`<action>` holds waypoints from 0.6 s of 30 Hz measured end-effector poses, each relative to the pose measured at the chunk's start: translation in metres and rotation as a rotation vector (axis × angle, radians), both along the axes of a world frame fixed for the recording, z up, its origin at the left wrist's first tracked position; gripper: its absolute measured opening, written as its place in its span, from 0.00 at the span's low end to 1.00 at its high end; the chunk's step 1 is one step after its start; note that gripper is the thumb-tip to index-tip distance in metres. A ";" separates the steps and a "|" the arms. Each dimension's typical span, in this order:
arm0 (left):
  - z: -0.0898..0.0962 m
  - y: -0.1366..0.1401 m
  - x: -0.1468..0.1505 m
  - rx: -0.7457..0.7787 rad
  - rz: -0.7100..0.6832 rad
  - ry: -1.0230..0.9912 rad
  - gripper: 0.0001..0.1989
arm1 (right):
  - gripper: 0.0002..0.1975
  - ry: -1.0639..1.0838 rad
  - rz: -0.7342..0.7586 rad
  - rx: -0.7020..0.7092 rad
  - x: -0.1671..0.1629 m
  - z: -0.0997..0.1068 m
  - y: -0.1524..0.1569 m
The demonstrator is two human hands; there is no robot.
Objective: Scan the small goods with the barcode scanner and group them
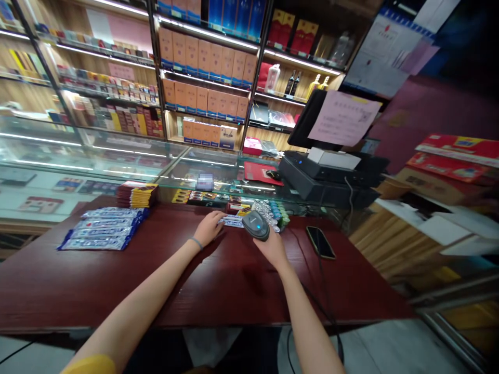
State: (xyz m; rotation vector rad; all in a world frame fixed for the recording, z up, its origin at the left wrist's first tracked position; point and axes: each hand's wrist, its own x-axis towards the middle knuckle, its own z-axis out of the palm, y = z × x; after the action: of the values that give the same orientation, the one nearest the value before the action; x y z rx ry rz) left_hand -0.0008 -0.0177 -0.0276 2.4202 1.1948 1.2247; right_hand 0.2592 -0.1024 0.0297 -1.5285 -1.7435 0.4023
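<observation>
My right hand [273,249] is wrapped round the handle of a dark grey barcode scanner [255,225], which has a small blue light on top. The scanner's head points left, close above a slim blue-and-white packet [234,222]. My left hand [209,228], a band at its wrist, grips the left end of that packet on the dark red tabletop [234,280]. Just beyond the scanner lie rows of silver, blue and green wrapped items [273,212]. Several blue-and-white packets [105,228] lie in a spread at the left, beside a stack of red-and-yellow packs [137,195].
A phone [320,242] lies at the right of the table, near the scanner's cable. A glass display counter [175,166] runs along the back. Behind it stands a monitor [307,119] over black till equipment [323,174]. Red boxes [456,161] are piled at the right.
</observation>
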 end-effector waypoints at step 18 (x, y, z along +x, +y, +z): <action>-0.010 0.025 0.037 0.014 0.078 0.340 0.19 | 0.37 0.047 -0.045 -0.047 0.023 -0.015 0.009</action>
State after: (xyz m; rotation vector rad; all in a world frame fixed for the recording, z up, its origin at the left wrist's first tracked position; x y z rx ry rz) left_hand 0.0361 0.0074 -0.0380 2.6912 1.3817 0.8621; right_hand 0.2818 -0.0932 0.0150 -1.5763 -1.6711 0.4561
